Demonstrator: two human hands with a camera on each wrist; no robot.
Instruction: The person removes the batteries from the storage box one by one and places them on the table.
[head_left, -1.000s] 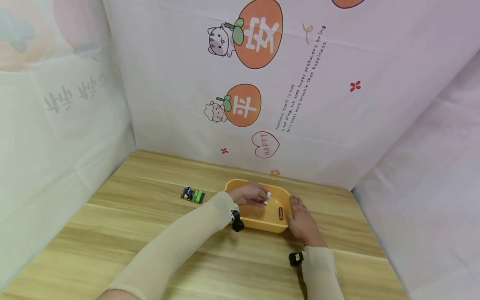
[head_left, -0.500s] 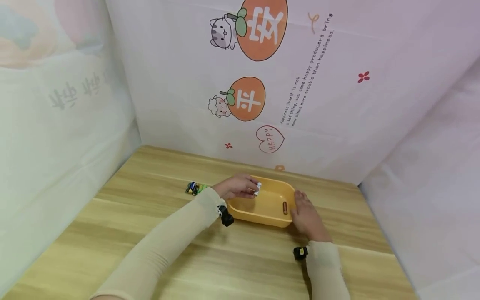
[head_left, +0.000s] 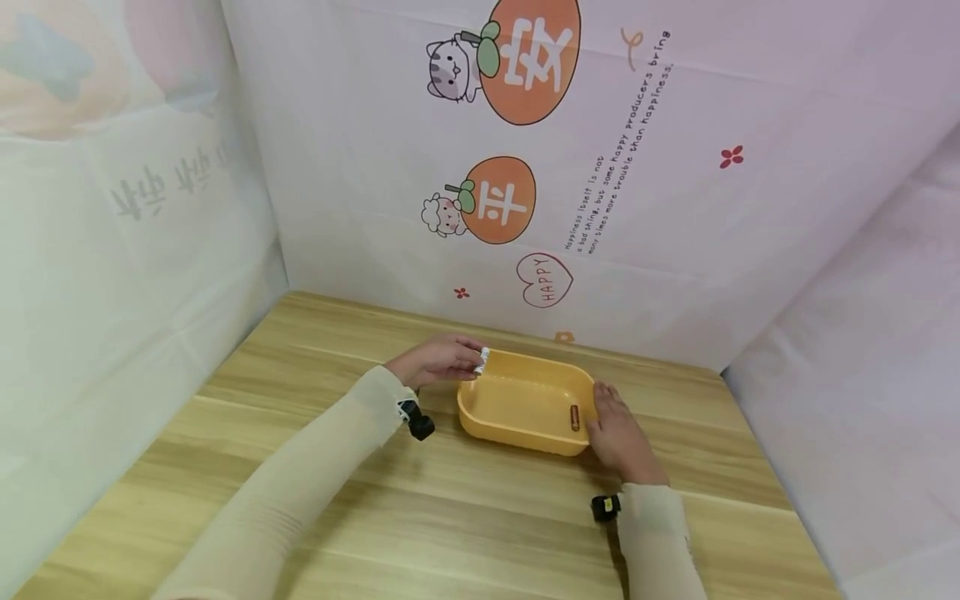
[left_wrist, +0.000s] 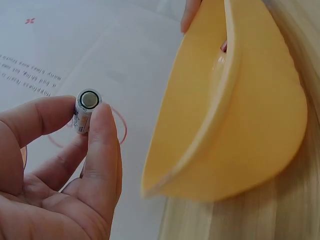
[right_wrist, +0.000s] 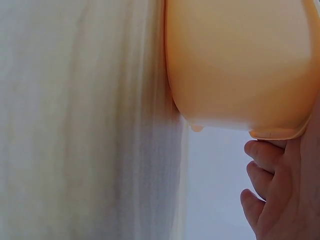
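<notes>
My left hand (head_left: 438,358) pinches a white battery (head_left: 482,361) between thumb and fingertips, above the left end of a yellow plastic basin (head_left: 517,437). In the left wrist view that battery (left_wrist: 82,115) points one flat metal end towards the camera. My right hand (head_left: 621,437) rests against the basin's right end, fingers lying along the outside of the rim. A reddish-brown battery (head_left: 575,417) lies on the basin's floor near that end. From the right wrist, the fingers (right_wrist: 265,156) show just beyond the basin's lip (right_wrist: 275,135).
The basin stands on a wood-grain table (head_left: 450,517), near its back edge. Printed white sheets (head_left: 360,167) close off the back and both sides. Black wrist cameras (head_left: 420,423) sit on both sleeves.
My left hand has moved left from over the basin's middle to its left end, carrying the white battery. It now hides the several batteries on the table. The right hand stays at the basin.
</notes>
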